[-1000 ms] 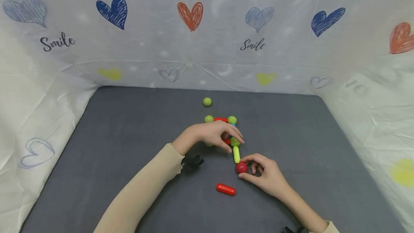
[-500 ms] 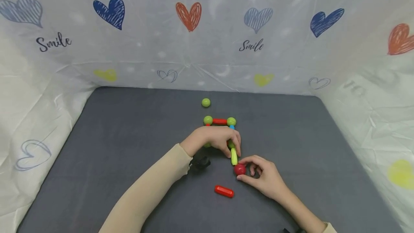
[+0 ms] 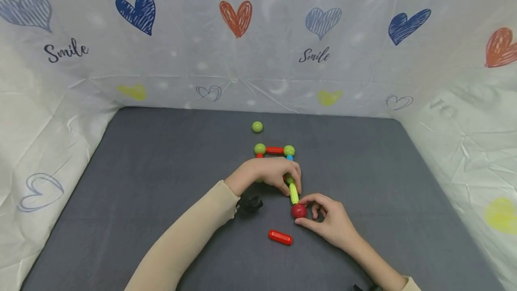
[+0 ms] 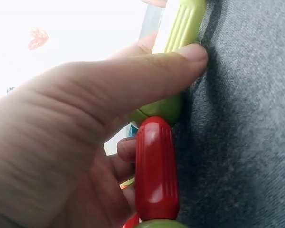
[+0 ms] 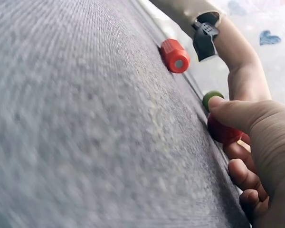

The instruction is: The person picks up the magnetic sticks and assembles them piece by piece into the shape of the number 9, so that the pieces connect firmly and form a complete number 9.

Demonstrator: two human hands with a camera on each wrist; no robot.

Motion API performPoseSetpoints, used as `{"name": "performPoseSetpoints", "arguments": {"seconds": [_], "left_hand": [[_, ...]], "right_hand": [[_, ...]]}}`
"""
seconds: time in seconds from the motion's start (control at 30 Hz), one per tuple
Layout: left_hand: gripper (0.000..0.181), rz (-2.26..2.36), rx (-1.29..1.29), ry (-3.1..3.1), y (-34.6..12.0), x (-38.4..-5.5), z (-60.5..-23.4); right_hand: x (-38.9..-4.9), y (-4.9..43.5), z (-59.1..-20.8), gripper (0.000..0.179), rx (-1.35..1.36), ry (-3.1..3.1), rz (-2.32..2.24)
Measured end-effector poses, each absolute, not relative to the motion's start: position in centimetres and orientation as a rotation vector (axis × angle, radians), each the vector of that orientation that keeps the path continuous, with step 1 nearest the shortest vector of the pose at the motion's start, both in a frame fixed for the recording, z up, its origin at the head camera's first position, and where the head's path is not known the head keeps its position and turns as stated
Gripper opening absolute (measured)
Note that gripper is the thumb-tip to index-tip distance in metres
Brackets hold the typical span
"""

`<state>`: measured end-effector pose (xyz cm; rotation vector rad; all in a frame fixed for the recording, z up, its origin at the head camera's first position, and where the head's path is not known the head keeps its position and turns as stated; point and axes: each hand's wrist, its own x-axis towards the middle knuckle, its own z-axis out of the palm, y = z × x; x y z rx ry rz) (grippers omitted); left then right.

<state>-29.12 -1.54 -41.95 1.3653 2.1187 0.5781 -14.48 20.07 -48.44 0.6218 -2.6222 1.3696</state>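
Observation:
My right hand pinches a red ball between thumb and index finger. That ball touches the near end of a yellow-green magnetic rod. The thumb and fingers of my left hand grip the rod's far end, where it meets a green ball. A ribbed red rod runs on from this green ball under my left palm. Beyond the hand, another red rod joins two green balls, and part of a blue rod shows. My left hand hides the middle of this frame.
A loose red rod lies on the dark grey table, nearer than both hands. One loose green ball sits at the back. White cloth with printed hearts stands behind the table and at its sides.
My left hand has come down toward me, its spread fingers closing on the yellow-green rod's end by the green ball. The right hand keeps its pinch on the red ball, with only slight movement.

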Motion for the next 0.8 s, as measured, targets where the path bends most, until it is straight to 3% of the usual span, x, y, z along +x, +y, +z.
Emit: {"name": "performPoseSetpoints", "arguments": {"seconds": [0.2, 0.4, 0.57, 0.67, 0.8], "left_hand": [[0.038, 0.622, 1.368, 2.259, -2.7, -28.4, -41.2], [0.084, 0.842, 1.123, 2.580, -7.5, -28.5, -40.3], [0.123, 0.843, 0.894, 2.643, -11.7, -29.0, -43.4], [0.130, 0.864, 0.868, 2.595, -12.4, -28.9, -45.5], [0.126, 0.895, 0.869, 2.648, -12.1, -28.5, -46.8]], "right_hand": [[-14.4, 19.8, -48.4, 0.041, 0.592, -2.626, 1.335], [-14.3, 19.4, -48.4, 0.042, 0.590, -2.626, 1.310], [-14.3, 19.6, -48.5, 0.042, 0.591, -2.629, 1.291], [-14.3, 19.7, -48.4, 0.042, 0.599, -2.632, 1.281], [-14.2, 19.7, -48.5, 0.041, 0.589, -2.639, 1.272]]}}
